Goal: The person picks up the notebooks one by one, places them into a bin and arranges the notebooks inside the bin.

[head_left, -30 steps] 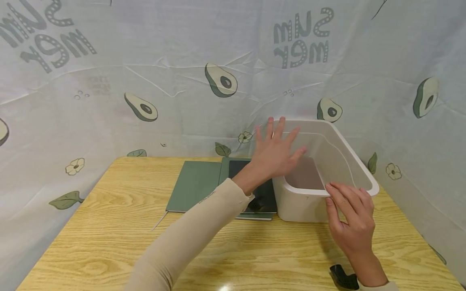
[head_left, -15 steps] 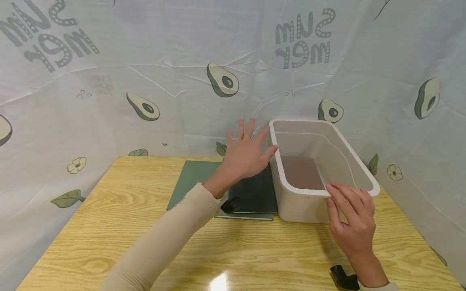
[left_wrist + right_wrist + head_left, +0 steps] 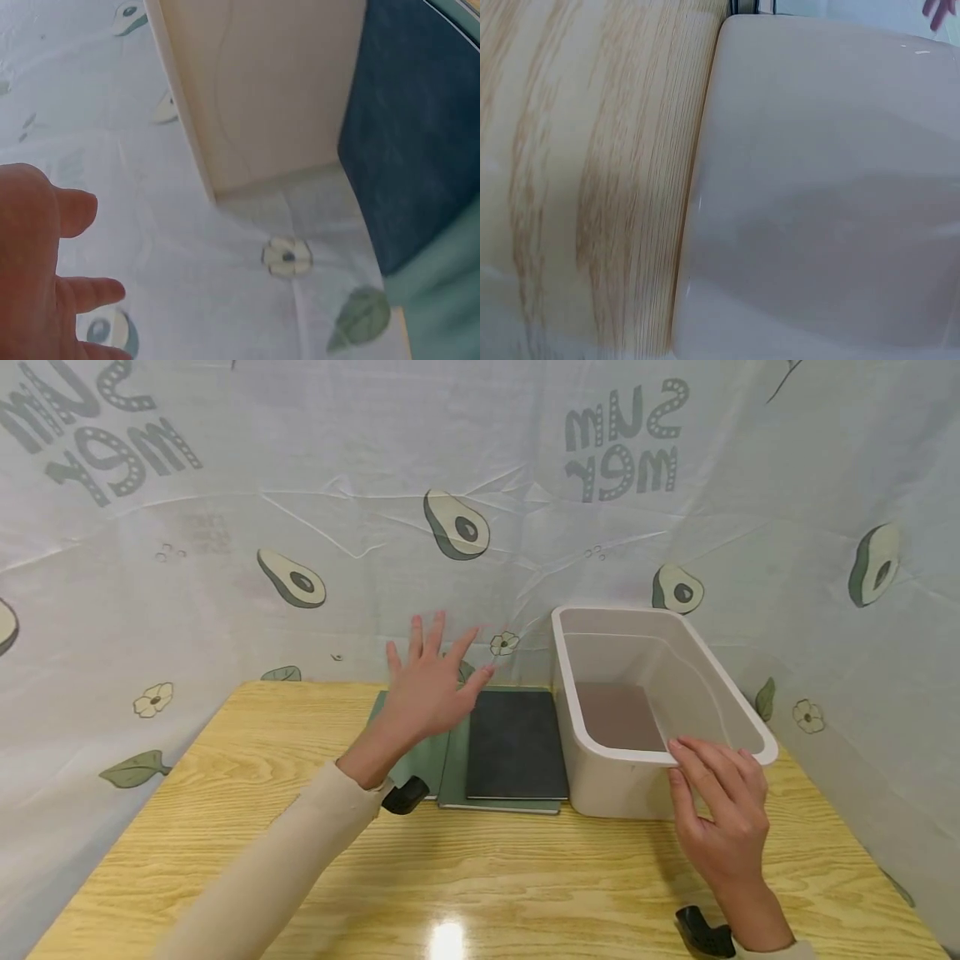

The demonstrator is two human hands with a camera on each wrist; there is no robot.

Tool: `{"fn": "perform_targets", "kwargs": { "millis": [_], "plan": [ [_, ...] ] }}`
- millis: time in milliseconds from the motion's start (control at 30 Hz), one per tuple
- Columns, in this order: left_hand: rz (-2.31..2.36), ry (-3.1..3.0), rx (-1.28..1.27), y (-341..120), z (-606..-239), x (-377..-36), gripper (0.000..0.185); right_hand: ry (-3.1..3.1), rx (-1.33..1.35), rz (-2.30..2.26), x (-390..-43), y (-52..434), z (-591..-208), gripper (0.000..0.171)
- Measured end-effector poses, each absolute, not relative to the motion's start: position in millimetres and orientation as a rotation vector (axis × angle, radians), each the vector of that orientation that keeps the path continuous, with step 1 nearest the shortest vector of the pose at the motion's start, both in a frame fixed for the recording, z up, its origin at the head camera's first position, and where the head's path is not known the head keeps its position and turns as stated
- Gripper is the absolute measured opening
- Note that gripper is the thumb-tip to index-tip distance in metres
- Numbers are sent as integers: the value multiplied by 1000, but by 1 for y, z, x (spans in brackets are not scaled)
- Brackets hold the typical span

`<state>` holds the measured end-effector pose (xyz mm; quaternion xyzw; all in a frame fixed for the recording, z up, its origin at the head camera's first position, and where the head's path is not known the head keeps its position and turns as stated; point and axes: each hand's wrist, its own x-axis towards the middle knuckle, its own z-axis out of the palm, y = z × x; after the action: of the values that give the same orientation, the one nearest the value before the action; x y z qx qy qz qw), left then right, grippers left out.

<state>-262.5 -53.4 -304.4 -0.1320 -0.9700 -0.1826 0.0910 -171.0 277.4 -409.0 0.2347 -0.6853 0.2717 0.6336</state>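
My left hand (image 3: 431, 693) hovers with spread fingers, overlapping the notebooks in the head view. Beneath it lies a green notebook (image 3: 420, 764), partly hidden by the hand and wrist. A second green notebook (image 3: 454, 781) lies to its right, with a black notebook (image 3: 517, 743) on top. Beside these stands a light beige plastic bin (image 3: 622, 785), nothing seen inside it. My right hand (image 3: 723, 802) holds the bin's near rim, fingertips over the edge and thumb against the outside wall. In the right wrist view the bin's wall (image 3: 817, 150) fills much of the frame.
Everything stands on a wood-grain table (image 3: 510, 877). Behind it hangs a pale cloth (image 3: 375, 527) printed with avocados and flowers, close to the table's back edge. A black wrist device (image 3: 705, 931) sits by my right wrist, another (image 3: 406, 795) by my left.
My left hand has swept left, from over the bin's left side to above the notebooks, uncovering the black one. My right hand and the bin have stayed put.
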Motion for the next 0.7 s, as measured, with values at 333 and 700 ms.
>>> {"fn": "perform_targets", "kwargs": {
  "millis": [333, 700],
  "plan": [
    [-547, -2903, -266, -118, -315, -248, 72, -1563, 547, 637, -172, 274, -412, 33],
    [-561, -2891, -235, -135, -320, -241, 72, -1566, 544, 626, -172, 278, -409, 32]
  ]
}}
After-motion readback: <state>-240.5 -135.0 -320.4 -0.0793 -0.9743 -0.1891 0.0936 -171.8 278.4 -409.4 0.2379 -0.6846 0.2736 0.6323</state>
